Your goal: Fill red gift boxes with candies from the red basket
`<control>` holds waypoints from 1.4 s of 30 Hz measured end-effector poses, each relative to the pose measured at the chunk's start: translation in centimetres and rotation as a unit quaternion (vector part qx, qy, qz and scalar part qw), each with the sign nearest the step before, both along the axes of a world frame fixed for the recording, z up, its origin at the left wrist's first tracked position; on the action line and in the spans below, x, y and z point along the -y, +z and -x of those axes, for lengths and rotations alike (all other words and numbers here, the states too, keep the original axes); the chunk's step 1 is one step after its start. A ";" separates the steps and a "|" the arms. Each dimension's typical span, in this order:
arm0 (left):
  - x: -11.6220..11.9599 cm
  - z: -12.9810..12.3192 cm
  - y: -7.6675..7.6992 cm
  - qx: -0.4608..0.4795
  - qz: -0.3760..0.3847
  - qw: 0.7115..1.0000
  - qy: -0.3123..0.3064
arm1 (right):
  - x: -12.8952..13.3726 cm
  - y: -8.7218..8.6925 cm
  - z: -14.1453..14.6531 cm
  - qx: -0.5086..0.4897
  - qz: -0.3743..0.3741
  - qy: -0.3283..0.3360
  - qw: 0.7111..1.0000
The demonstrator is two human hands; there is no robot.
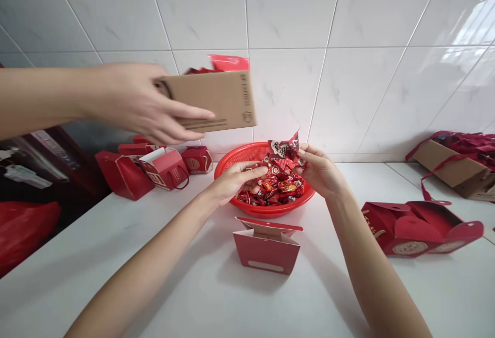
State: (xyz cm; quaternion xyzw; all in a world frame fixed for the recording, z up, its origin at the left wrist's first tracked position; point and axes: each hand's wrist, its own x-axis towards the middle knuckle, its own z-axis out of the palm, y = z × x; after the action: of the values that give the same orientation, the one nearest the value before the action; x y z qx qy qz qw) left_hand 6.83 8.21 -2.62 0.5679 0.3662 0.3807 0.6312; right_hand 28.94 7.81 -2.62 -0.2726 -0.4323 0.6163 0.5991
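Over a red plastic basket point(235, 158) full of wrapped candies point(276, 189), both of my hands are at work. My right hand point(320, 170) pinches dark red candy packets point(281, 148) with pale lettering, lifted above the pile. My left hand point(237, 179) is closed, thumb against fingers, at a small red wrapped candy point(260, 166) near the basket's left side. Just in front of the basket stands a small red gift box point(266, 253), its top flaps apart.
Another person's hand point(143, 101) reaches in from the left, holding a cardboard box point(216, 101) with red packets on top. Finished-looking red boxes point(126, 175) stand at the left. Larger red boxes point(417, 230) and a carton point(448, 168) of red ribbon sit at the right. A tiled wall point(286, 18) rises behind.
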 end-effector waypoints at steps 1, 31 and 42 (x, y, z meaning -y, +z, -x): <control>0.2 -0.2 0.2 -0.012 -0.014 1.000 0.005 | 0.2 0.2 -0.3 0.013 -0.002 0.005 1.000; 3.4 -1.1 1.1 -0.015 -0.113 0.993 0.002 | 3.2 2.2 -2.0 0.136 -0.032 0.076 0.987; 3.7 -0.2 0.4 0.035 -0.101 0.994 0.007 | 3.8 1.6 -0.9 0.149 -0.061 0.030 0.986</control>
State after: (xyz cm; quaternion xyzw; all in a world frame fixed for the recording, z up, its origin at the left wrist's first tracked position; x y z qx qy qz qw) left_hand 7.01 4.46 -2.24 0.6125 0.3077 0.4396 0.5804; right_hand 29.83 4.05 -1.04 -0.3115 -0.5616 0.5591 0.5245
